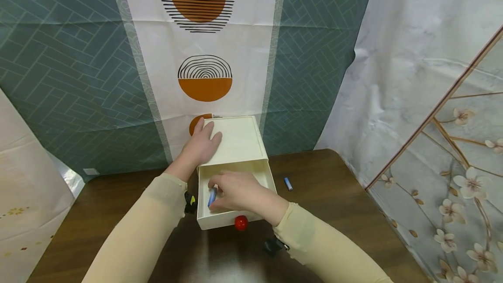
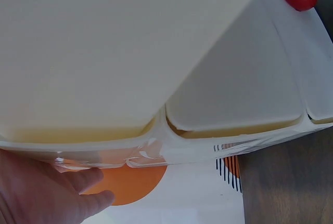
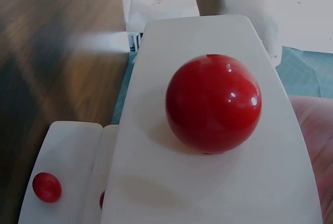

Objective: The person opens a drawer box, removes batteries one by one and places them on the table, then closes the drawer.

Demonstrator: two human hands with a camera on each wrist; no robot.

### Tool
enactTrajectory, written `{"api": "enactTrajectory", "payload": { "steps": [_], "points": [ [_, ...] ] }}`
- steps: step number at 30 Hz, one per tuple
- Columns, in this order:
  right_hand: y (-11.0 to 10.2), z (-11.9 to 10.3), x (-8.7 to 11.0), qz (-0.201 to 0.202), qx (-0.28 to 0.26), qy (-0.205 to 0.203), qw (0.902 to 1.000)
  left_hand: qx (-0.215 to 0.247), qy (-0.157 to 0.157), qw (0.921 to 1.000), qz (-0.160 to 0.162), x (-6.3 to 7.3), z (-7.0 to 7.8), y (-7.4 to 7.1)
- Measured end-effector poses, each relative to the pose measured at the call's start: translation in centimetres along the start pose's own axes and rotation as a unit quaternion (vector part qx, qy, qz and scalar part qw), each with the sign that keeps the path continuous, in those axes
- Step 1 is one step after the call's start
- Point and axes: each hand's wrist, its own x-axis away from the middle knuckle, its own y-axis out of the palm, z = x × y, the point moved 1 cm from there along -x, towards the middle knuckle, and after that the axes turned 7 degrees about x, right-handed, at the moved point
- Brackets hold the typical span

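Observation:
A white drawer box [image 1: 235, 139] stands on the table with its top drawer [image 1: 220, 218] pulled out. My left hand [image 1: 200, 145] rests on the box's top near its left edge, fingers spread; in the left wrist view this hand [image 2: 47, 195] shows at lower left beside the box. My right hand [image 1: 241, 191] reaches down into the drawer. Its thumb and bent fingers are around a small blue battery-like cylinder [image 1: 212, 197]. In the right wrist view, only the edge of that hand [image 3: 318, 146] shows; the drawer front hides the cylinder.
A red ball knob [image 3: 213, 103] sticks out from the drawer front. Lower drawers carry smaller-looking red knobs [image 3: 47, 187]. Another blue cylinder [image 1: 288, 183] lies on the brown table [image 1: 322, 213] right of the box. A patterned cloth [image 1: 314, 77] hangs close behind.

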Motion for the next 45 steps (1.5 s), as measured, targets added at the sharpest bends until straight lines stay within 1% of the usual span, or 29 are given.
{"api": "enactTrajectory", "payload": {
  "steps": [11,16,18,25,33,34,41,45],
  "points": [
    [0.3,-0.2,-0.3,0.005,0.016,-0.004,0.9998,-0.001,-0.002,1.0,0.001,0.1,0.1,0.0],
    [0.3,-0.1,-0.2,0.009,0.01,0.0,0.9999,-0.002,0.001,1.0,0.0,0.1,0.1,0.0],
    [0.3,-0.1,-0.3,0.01,0.006,0.004,0.9999,-0.001,0.003,1.0,0.0,0.1,0.1,0.0],
    [0.2,-0.2,-0.4,0.007,0.019,0.025,0.9995,0.003,0.008,1.0,0.003,0.1,0.1,0.0],
    [0.2,-0.2,-0.5,0.014,0.023,0.041,0.9988,0.003,0.005,1.0,0.001,0.2,0.0,0.0],
    [0.3,-0.1,-0.5,0.016,0.023,0.042,0.9987,0.003,0.005,1.0,0.001,0.1,-0.1,0.0],
    [2.8,1.5,-1.8,0.045,0.018,0.026,0.9985,0.002,0.002,1.0,0.004,0.2,-0.1,0.0],
    [2.0,1.3,-1.4,0.038,0.004,0.025,0.999,0.003,0.002,1.0,0.003,0.2,0.1,0.0]
  ]
}}
